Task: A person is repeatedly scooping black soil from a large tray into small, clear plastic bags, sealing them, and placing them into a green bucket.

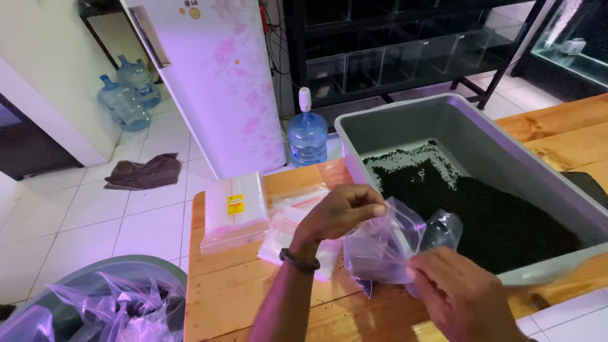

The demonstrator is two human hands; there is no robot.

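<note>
My left hand [339, 215] pinches the top edge of a small clear plastic bag [380, 247] with dark grains in its bottom. My right hand [459, 291] grips the same bag at its lower right corner. The bag hangs just over the near left corner of a large grey tub [405, 117] that holds a layer of black granular material [481, 209]. A small clear scoop-like piece [442, 229] lies on the black material beside the bag. Both hands work above a wooden table [253, 291]. A dark band circles my left wrist.
A stack of clear plastic bags [234, 212] and several loose ones [297, 209] lie on the table's left part. A round bin with crumpled bags [101, 304] stands at lower left. On the tiled floor are a blue water jug [307, 136], a fridge [221, 82] and a brown cloth [144, 172].
</note>
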